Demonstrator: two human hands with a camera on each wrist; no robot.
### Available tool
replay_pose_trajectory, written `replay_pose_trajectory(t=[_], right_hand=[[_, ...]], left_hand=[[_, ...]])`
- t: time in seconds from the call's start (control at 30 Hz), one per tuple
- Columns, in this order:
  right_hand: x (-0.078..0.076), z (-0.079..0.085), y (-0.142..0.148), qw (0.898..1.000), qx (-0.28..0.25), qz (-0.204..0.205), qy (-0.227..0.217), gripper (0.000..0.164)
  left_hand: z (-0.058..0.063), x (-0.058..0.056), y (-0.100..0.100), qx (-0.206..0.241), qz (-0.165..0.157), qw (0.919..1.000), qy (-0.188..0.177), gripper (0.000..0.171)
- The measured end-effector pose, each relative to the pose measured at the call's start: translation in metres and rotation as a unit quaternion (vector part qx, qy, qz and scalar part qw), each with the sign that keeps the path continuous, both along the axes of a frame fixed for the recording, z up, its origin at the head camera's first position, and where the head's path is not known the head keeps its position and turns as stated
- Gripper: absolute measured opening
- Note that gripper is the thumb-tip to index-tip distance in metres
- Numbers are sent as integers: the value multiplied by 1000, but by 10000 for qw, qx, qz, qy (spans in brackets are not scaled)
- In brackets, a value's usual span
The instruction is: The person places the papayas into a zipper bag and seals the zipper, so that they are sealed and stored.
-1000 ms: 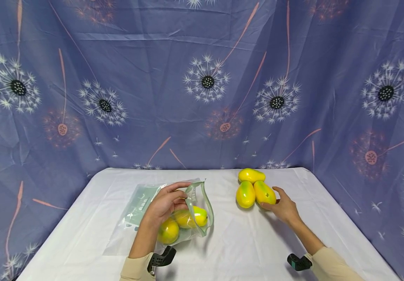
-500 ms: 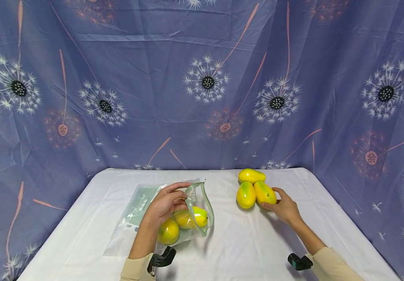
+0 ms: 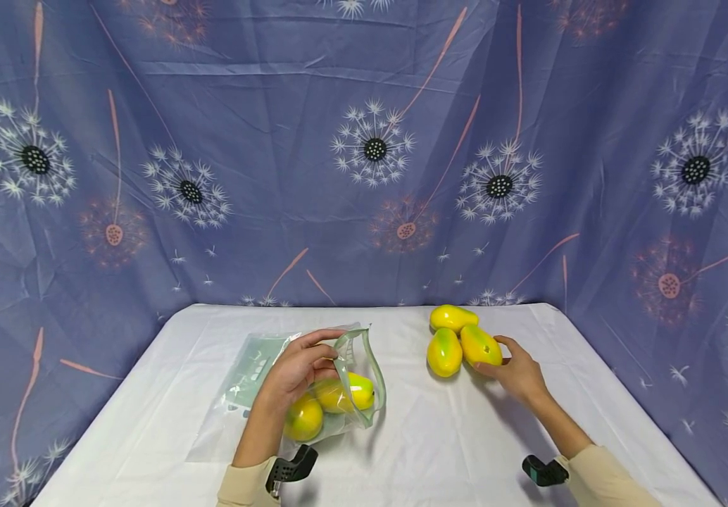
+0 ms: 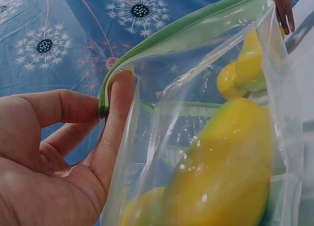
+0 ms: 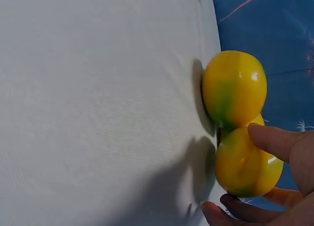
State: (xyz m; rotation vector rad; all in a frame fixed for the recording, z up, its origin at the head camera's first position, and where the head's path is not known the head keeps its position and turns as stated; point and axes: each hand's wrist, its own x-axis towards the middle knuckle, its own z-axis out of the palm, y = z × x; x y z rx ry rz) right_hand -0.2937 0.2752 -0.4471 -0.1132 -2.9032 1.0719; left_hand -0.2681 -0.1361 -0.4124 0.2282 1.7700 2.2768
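My left hand (image 3: pixel 291 373) pinches the rim of a clear zip bag (image 3: pixel 377 366) with a green seal and holds its mouth up and apart. Inside lie two yellow papayas, one (image 3: pixel 362 391) near the mouth, the other (image 3: pixel 303 420) closer to me. On the right, my right hand (image 3: pixel 521 377) grips a papaya (image 3: pixel 481 345) between thumb and fingers. Two more sit against it: the left papaya (image 3: pixel 444 352) and the back papaya (image 3: pixel 453 317). In the right wrist view, the thumb presses on the gripped papaya (image 5: pixel 248 164); the fingertips reach around below it.
A white cloth (image 3: pixel 415 436) covers the table. Under the bag's far left part shows a pale green printed area (image 3: pixel 253 370). A blue dandelion-patterned curtain (image 3: pixel 275 176) stands behind the table and at both sides.
My right hand has shifted slightly to the right, and the gripped papaya has moved a little with it. The left hand and the bag have stayed in place.
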Motion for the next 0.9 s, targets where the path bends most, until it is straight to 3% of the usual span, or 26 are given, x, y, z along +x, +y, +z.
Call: replay_pose_trajectory(t=[0.5,0.9], right_hand=[[2,29,-2,9996,10,136,264,91],[4,47,-29,9985,-116,361,397,86]], left_hand=[[0,0,1,-4,23,10000,-30,45],[0,0,2,18,-40,10000,-7,45]])
